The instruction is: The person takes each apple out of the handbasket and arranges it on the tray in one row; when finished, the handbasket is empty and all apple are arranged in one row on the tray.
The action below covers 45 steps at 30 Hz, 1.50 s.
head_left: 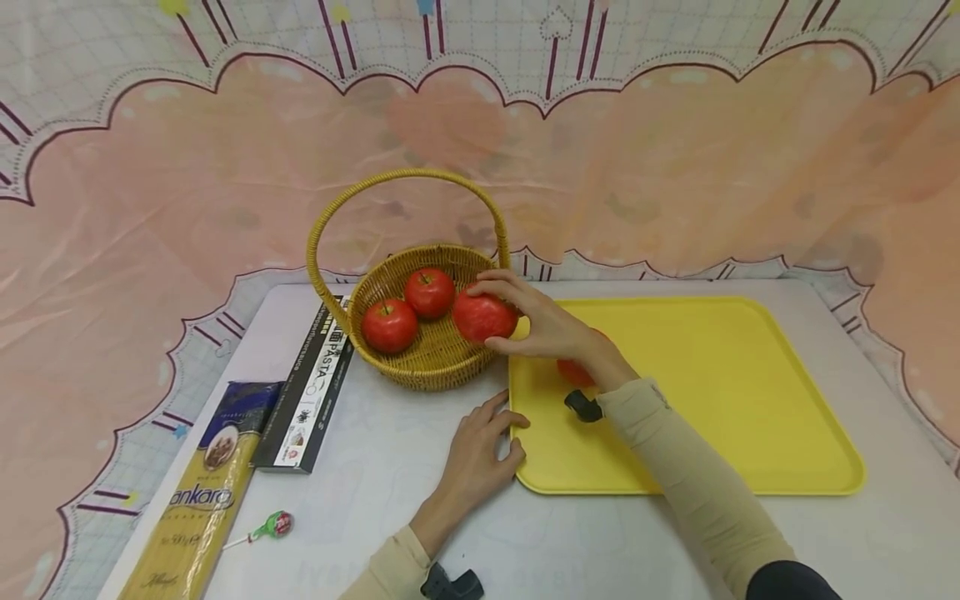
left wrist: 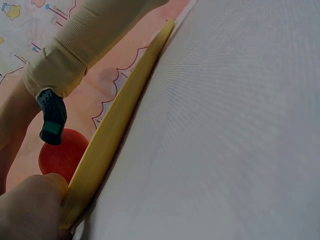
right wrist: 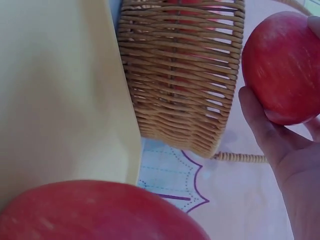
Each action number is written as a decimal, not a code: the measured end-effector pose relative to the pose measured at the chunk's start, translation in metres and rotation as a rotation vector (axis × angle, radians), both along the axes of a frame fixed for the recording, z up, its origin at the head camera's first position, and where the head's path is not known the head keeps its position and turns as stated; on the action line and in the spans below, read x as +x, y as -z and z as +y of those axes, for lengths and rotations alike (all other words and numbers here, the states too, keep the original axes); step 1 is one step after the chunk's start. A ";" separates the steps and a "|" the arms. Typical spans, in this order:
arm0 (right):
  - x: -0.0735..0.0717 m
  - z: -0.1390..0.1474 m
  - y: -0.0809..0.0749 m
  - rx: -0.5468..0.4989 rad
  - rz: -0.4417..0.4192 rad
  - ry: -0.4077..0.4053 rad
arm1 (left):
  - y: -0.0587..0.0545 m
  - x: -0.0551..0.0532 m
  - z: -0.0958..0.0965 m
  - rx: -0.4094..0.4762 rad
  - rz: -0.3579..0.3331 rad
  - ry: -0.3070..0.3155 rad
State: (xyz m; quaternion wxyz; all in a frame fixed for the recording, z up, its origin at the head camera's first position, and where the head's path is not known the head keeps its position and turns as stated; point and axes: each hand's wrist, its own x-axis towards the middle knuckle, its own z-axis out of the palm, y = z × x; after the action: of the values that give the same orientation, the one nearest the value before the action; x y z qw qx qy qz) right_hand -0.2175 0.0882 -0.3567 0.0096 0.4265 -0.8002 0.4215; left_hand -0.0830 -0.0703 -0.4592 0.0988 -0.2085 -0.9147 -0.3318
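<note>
My right hand point(head_left: 551, 325) grips a red apple point(head_left: 483, 315) at the right rim of a woven basket point(head_left: 431, 379) with a tall hoop handle. In the right wrist view, the thumb and fingers hold this apple point(right wrist: 285, 70) from its sides, above the basket's rim. Two more red apples point(head_left: 390, 325) sit inside the basket. Another apple point(head_left: 573, 372) lies on a yellow tray point(head_left: 712, 392), partly hidden beneath the right wrist. My left hand point(head_left: 480, 450) rests at the tray's left edge, its fingertips on the rim. The left wrist view shows it beside the tray's edge point(left wrist: 107, 145).
Left of the basket lies a black pasta box point(head_left: 307, 400), overlapping the basket's edge in the head view. A yellow and blue spaghetti packet point(head_left: 198, 508) is beside it, with a lollipop point(head_left: 277, 524) nearby. A patterned cloth point(head_left: 675, 167) hangs behind the white table point(head_left: 360, 475).
</note>
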 end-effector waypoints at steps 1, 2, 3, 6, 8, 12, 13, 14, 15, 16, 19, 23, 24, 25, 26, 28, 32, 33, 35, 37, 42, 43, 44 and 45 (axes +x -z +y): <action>0.001 0.002 0.000 -0.006 0.004 0.003 | 0.000 0.000 0.000 0.000 -0.001 -0.001; 0.003 0.003 0.001 -0.011 0.009 0.008 | 0.001 0.000 0.000 -0.001 -0.003 -0.002; 0.004 0.005 0.001 -0.015 0.013 0.013 | 0.001 0.001 0.000 -0.001 -0.003 -0.003; 0.008 0.010 0.002 -0.020 0.020 0.034 | 0.001 0.001 -0.001 0.000 -0.001 -0.005; 0.011 0.013 0.003 -0.020 0.023 0.050 | 0.002 0.001 -0.001 0.001 0.009 -0.005; 0.020 0.021 0.005 -0.015 0.020 0.080 | 0.003 0.002 -0.001 0.006 0.030 -0.003; 0.022 0.023 0.006 -0.018 0.021 0.085 | 0.003 0.002 -0.001 0.007 0.032 -0.003; 0.024 0.025 0.006 -0.017 0.029 0.092 | 0.003 0.002 -0.001 0.008 0.032 -0.002; 0.025 0.027 0.007 -0.016 0.035 0.101 | 0.003 0.002 -0.002 0.009 0.029 -0.001; 0.027 0.029 0.008 -0.019 0.044 0.107 | 0.003 0.003 -0.002 0.010 0.026 -0.001; 0.029 0.035 0.010 -0.018 0.070 0.126 | 0.003 0.003 -0.003 0.019 0.019 -0.003; 0.031 0.039 0.010 -0.016 0.081 0.131 | 0.003 0.002 -0.004 0.028 0.018 -0.006; 0.032 0.040 0.010 -0.019 0.081 0.130 | 0.003 0.002 -0.005 0.029 0.020 -0.006; 0.033 0.041 0.009 -0.024 0.080 0.128 | 0.003 0.002 -0.005 0.031 0.021 -0.006; 0.034 0.042 0.009 -0.027 0.080 0.130 | 0.003 0.002 -0.005 0.033 0.021 -0.006; 0.035 0.044 0.009 -0.035 0.082 0.133 | 0.003 0.002 -0.005 0.036 0.021 -0.006; 0.038 0.048 0.011 -0.052 0.088 0.135 | 0.003 0.003 -0.005 0.037 0.012 -0.008; 0.039 0.049 0.011 -0.055 0.087 0.136 | 0.002 0.003 -0.005 0.038 0.010 -0.008; 0.042 0.050 0.011 -0.056 0.079 0.139 | 0.001 0.003 -0.006 0.038 0.007 -0.007; 0.046 0.052 0.011 -0.049 0.063 0.150 | 0.000 0.003 -0.006 0.037 0.007 -0.006; 0.056 0.062 0.006 -0.041 0.010 0.193 | -0.003 0.002 -0.004 0.037 0.001 -0.002; 0.057 0.066 0.005 -0.041 0.004 0.205 | -0.003 0.002 -0.004 0.035 -0.003 0.002; 0.059 0.069 0.004 -0.040 0.004 0.217 | -0.003 0.002 -0.003 0.035 -0.007 0.008; 0.060 0.073 0.003 -0.040 0.008 0.226 | -0.004 0.002 -0.003 0.036 -0.012 0.013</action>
State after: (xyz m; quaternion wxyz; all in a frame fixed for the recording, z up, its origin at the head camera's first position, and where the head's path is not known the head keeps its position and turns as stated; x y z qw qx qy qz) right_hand -0.1572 0.1609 -0.3596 0.0686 0.3350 -0.8344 0.4322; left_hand -0.0805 -0.0733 -0.4557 0.0951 -0.2105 -0.9078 -0.3500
